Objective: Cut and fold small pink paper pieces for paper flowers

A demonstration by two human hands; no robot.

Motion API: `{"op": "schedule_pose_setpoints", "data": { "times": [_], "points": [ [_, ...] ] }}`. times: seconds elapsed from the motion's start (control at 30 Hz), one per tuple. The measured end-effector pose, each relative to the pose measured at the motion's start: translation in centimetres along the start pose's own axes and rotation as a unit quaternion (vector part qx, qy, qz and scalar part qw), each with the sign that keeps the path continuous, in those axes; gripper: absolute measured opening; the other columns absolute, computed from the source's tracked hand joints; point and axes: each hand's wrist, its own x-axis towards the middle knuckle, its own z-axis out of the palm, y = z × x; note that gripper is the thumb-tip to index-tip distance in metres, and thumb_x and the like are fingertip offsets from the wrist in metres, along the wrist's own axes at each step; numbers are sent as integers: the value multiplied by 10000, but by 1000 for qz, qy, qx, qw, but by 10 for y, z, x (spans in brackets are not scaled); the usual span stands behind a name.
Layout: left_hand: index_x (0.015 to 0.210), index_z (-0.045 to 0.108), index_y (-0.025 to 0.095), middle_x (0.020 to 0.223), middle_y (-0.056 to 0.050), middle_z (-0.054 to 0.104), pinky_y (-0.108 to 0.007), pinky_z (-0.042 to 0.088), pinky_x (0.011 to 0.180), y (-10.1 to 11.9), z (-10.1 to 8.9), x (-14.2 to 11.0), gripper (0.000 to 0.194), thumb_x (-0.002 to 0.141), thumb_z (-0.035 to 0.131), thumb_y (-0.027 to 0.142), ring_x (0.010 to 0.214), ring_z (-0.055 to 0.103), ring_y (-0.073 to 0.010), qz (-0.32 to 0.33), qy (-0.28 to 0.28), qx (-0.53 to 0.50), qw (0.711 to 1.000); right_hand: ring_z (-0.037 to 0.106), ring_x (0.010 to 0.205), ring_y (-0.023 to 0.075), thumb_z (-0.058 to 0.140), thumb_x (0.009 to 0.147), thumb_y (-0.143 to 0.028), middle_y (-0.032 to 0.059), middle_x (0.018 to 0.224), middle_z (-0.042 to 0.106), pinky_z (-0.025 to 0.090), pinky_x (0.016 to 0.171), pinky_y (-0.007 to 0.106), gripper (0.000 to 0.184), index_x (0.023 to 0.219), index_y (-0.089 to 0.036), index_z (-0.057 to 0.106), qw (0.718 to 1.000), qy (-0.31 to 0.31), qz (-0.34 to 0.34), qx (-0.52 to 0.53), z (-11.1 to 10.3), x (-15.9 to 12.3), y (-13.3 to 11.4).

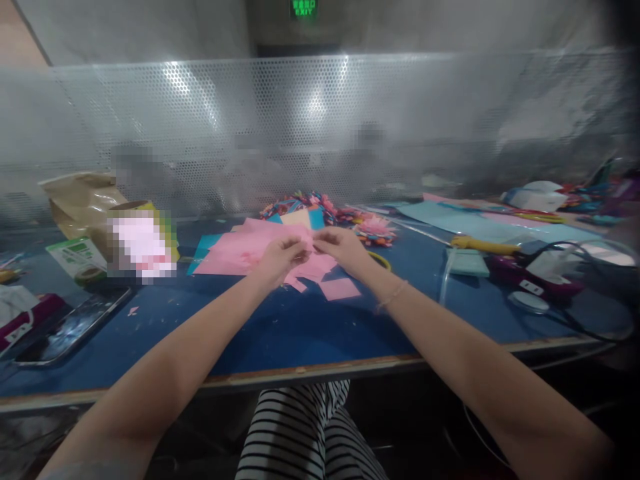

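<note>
1. Left hand (286, 257) and right hand (345, 248): fingers closed, apparently pinching one pink piece (309, 239); detail blurred.
2. Piece is over the right part of the pink stack (225, 257); flower (376, 230) is right of the stack.
3. Looks like shaping; next move likely calls for steady two-handed pinch.

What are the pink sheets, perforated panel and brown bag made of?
Pink sheets: probably paper, matte; they look thin and flat, with straight edges and no shine.
Perforated panel: likely metal, semi-gloss; grey, with rows of small holes and bright light streaks.
Brown bag: kraft paper or plastic film, can't tell which; creased, with glossy highlights.
</note>
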Motion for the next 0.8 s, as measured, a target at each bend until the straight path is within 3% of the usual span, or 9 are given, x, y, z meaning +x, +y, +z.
{"op": "schedule_pose_setpoints", "data": {
  "times": [0.23,0.8],
  "points": [
    [628,574,116,586,7,570,-240,429,653,-4,2,-1,119,571,648,189,566,536,-62,10,-8,5,1000,535,529,77,594,608,-236,-21,575,558,480,591,257,119,674,-139,574,998,17,36,40,1,-1,0],
    [629,573,115,587,4,573,-242,426,660,-3,2,-1,126,571,648,197,570,537,-63,9,-6,13,1000,534,534,77,599,597,-233,-23,568,561,476,591,256,127,685,-143,578,998,14,36,53,2,0,2]
  ]
}}
